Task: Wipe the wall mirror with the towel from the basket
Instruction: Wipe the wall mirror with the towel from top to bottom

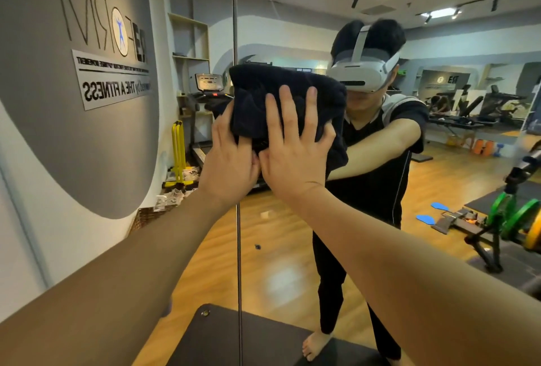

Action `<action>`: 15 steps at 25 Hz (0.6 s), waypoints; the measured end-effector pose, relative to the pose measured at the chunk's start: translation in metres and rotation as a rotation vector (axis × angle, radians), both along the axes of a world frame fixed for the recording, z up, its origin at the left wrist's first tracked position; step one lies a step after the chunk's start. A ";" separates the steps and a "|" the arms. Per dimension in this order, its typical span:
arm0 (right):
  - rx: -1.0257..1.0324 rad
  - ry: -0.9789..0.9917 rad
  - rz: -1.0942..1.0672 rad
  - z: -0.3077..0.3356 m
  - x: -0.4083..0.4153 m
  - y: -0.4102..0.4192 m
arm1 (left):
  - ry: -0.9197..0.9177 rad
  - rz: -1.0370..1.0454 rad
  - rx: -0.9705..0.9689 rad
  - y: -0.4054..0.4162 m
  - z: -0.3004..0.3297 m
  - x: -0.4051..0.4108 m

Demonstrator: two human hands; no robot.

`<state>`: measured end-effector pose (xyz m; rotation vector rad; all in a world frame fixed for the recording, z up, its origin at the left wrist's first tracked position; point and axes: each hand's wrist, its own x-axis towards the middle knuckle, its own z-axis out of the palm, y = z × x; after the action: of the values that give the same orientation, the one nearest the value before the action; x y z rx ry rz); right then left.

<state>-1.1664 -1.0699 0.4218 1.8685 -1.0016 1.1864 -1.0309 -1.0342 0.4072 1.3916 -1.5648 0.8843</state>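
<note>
A dark navy towel (272,84), bunched and folded, is pressed flat against the wall mirror (292,263) at about head height. My left hand (231,154) holds its lower left edge, thumb up along the side. My right hand (295,151) lies spread over the towel's middle, fingers pointing up, pushing it onto the glass. The mirror fills nearly the whole view, and a vertical seam (238,248) between two panels runs down just left of centre. The basket is not clearly visible.
The mirror reflects a person in dark clothes with a headset, a gym with wooden floor, a treadmill (207,93), a yellow stand (178,154) and green weight plates (518,216). A dark mat (222,339) lies at the mirror's foot.
</note>
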 end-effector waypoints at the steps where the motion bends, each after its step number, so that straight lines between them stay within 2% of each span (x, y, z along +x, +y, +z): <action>1: -0.008 0.001 0.023 -0.010 0.000 0.000 | 0.014 -0.006 0.015 0.002 -0.009 -0.002; 6: -0.004 0.063 0.088 -0.067 -0.034 -0.002 | -0.042 0.096 0.211 0.004 -0.060 -0.029; 10: 0.011 0.145 0.063 -0.109 -0.104 -0.004 | -0.188 0.021 0.250 0.010 -0.101 -0.092; 13: 0.040 0.194 0.006 -0.129 -0.175 -0.006 | -0.150 -0.084 0.323 0.008 -0.120 -0.147; 15: 0.043 0.186 -0.029 -0.128 -0.225 -0.006 | -0.206 -0.126 0.308 -0.001 -0.120 -0.191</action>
<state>-1.3916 -1.0758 0.2940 1.9512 -0.9536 0.9612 -1.2223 -1.0349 0.2867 1.4268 -1.9901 0.7519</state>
